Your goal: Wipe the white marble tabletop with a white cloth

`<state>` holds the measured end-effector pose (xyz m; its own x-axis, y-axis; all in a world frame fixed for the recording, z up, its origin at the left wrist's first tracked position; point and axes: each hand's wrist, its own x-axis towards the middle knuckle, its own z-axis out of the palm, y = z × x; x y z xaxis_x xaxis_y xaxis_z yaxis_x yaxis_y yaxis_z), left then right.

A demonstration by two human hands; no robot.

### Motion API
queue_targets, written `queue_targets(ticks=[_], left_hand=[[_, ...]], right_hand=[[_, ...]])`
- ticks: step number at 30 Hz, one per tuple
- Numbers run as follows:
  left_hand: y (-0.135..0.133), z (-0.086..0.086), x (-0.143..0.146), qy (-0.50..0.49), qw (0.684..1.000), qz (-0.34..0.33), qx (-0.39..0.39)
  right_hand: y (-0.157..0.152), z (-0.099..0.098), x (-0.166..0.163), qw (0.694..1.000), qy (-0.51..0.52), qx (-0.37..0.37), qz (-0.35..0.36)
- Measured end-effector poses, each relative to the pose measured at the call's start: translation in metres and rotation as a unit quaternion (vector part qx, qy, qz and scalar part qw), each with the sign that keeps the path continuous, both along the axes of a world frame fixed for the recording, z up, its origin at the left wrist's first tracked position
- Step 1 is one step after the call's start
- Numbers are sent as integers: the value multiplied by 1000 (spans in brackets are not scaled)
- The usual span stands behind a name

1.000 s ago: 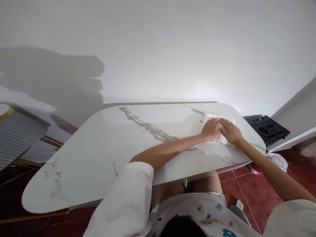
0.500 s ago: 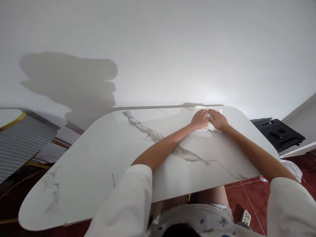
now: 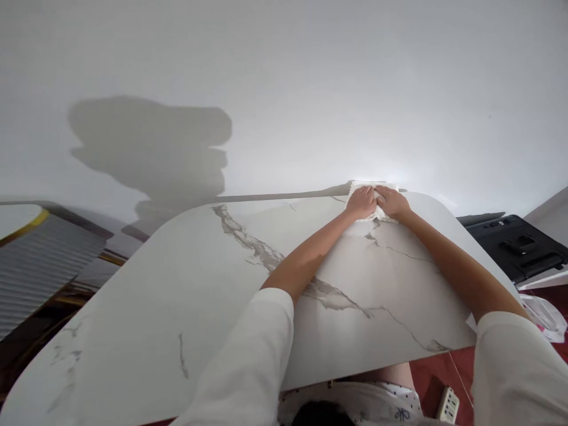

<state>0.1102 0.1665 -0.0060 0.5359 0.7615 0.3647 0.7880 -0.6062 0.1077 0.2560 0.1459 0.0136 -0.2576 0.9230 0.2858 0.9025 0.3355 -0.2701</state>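
Observation:
At the far edge of a white marble-patterned table point(image 3: 186, 266), both arms reach forward to a crumpled white cloth point(image 3: 377, 218). My left hand point(image 3: 361, 203) presses on the cloth's left part with its fingers together. On the right part lies my right hand point(image 3: 394, 203), its fingertips meeting those of the left. The cloth's upper edge passes the table's far edge, close to the wall. Its middle is mostly hidden under the hands.
A white wall point(image 3: 310, 106) rises right behind the table. To the right is a black case point(image 3: 519, 245), with a white plastic bag point(image 3: 545, 316) below it. A ribbed grey cabinet point(image 3: 48, 260) stands left. A power strip point(image 3: 448, 405) lies on the red tiled floor.
Both hands have pushed the cloth a little farther away, from just inside the table's far edge to over it. The camera view has shifted slightly.

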Motion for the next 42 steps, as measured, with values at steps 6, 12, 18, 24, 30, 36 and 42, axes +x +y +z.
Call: queue_targets(ticks=[6, 12, 18, 24, 30, 36, 42], left_hand=[[-1, -2, 21, -8, 1000, -1, 3], [-22, -1, 33, -4, 999, -38, 13], [-55, 4, 38, -6, 998, -63, 3], [-99, 5, 33, -7, 998, -63, -11], [-158, 11, 20, -21, 996, -78, -39], [-225, 18, 12, -37, 995, -67, -63], [-282, 26, 19, -36, 992, -52, -112]], right_hand=[[-4, -2, 21, 1000, -9, 15, -7], [-29, -4, 37, 999, -26, 23, -16], [-65, -2, 41, 998, -51, 25, -31], [-112, -1, 37, 997, -74, 28, -22], [-169, -2, 30, 996, -79, 30, -22], [-231, 0, 26, 997, -68, 40, 5], [-281, 0, 38, 997, -55, 43, 37]])
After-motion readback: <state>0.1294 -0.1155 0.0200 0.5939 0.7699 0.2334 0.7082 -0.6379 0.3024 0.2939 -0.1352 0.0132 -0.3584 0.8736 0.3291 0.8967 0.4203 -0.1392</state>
